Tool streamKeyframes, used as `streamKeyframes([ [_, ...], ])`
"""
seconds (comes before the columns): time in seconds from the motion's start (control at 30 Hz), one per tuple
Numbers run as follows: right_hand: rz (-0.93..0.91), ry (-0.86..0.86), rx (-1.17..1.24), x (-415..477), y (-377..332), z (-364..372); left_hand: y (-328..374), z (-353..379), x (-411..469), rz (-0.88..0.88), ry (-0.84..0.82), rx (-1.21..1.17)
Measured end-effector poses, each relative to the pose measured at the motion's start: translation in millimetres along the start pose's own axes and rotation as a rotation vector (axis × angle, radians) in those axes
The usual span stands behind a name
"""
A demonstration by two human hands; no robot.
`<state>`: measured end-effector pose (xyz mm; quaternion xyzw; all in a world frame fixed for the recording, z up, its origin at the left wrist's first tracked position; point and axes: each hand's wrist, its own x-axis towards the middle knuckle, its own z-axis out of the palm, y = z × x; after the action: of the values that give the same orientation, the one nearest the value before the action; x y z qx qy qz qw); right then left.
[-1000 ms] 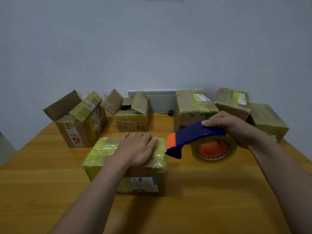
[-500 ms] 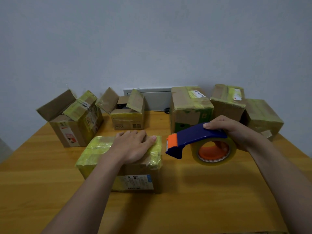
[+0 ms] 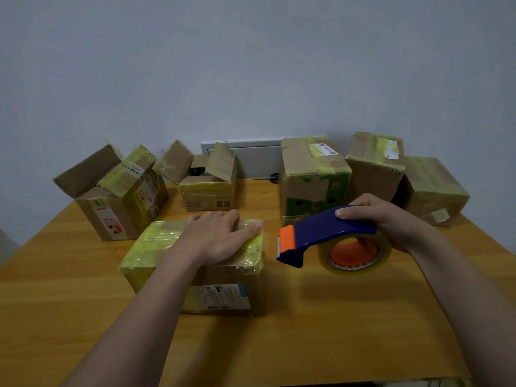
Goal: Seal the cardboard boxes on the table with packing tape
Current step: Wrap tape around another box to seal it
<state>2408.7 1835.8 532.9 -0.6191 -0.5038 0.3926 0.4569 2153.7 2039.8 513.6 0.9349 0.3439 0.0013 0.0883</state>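
Observation:
A closed cardboard box (image 3: 156, 247) wrapped in yellowish tape lies on the wooden table (image 3: 321, 331) in front of me. My left hand (image 3: 220, 236) rests flat on its top with straight fingers. To the right of the box, my right hand (image 3: 382, 219) grips a blue tape dispenser (image 3: 321, 233) with an orange nose and a roll of clear tape (image 3: 354, 255). The dispenser's nose points left at the box and stays a short gap away from it.
Two boxes with open flaps stand at the back left (image 3: 117, 196) and back centre (image 3: 206, 185). Three closed taped boxes sit at the back right (image 3: 312, 174), (image 3: 374, 166), (image 3: 435, 188). A white panel (image 3: 251, 157) runs along the wall behind them.
The view has tilted a little, so everything sits slightly lower and left in the frame. Both hands keep their places on the box and the dispenser.

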Motion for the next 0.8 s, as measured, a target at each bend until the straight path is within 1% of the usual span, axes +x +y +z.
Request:
streamKeyframes([
  [0.1, -0.014, 0.019, -0.104, 6.7, -8.9, 13.5, 0.9, 1.9, -1.8, 0.004, 0.022, 0.012],
  [0.23, 0.031, 0.040, -0.268, 17.4, -24.9, 27.3, 1.3, 2.8, -2.3, -0.001, 0.024, 0.017],
  [0.37, 0.067, 0.044, -0.366, 22.5, -40.1, 29.8, 3.3, 4.2, -2.5, -0.012, 0.012, 0.032],
  [0.4, 0.086, 0.039, -0.413, 23.6, -41.3, 30.4, 3.3, 3.8, -1.9, -0.016, 0.008, 0.032],
  [0.5, 0.181, 0.015, -0.666, 25.3, -26.9, 41.9, 2.6, 2.3, -1.6, -0.035, -0.014, 0.020],
  [0.57, 0.218, 0.032, -0.611, 22.7, -8.7, 51.4, 3.5, 3.9, -2.4, -0.035, -0.006, 0.035],
  [0.63, 0.207, 0.062, -0.597, 23.4, -0.6, 56.3, 3.9, 5.2, -5.5, -0.034, 0.039, 0.030],
  [0.67, 0.205, 0.084, -0.590, 24.1, 1.5, 56.1, 4.5, 6.0, -7.7, -0.003, 0.075, 0.014],
  [0.7, 0.199, 0.100, -0.576, 25.0, 1.3, 56.3, 5.6, 5.8, -10.1, 0.063, 0.139, -0.017],
  [0.77, 0.170, 0.145, -0.551, 26.7, 0.8, 56.0, 8.9, 1.6, -15.0, 0.301, 0.293, -0.098],
  [0.8, 0.155, 0.179, -0.532, 26.9, 0.8, 56.2, 10.6, -0.2, -16.3, 0.435, 0.338, -0.114],
])
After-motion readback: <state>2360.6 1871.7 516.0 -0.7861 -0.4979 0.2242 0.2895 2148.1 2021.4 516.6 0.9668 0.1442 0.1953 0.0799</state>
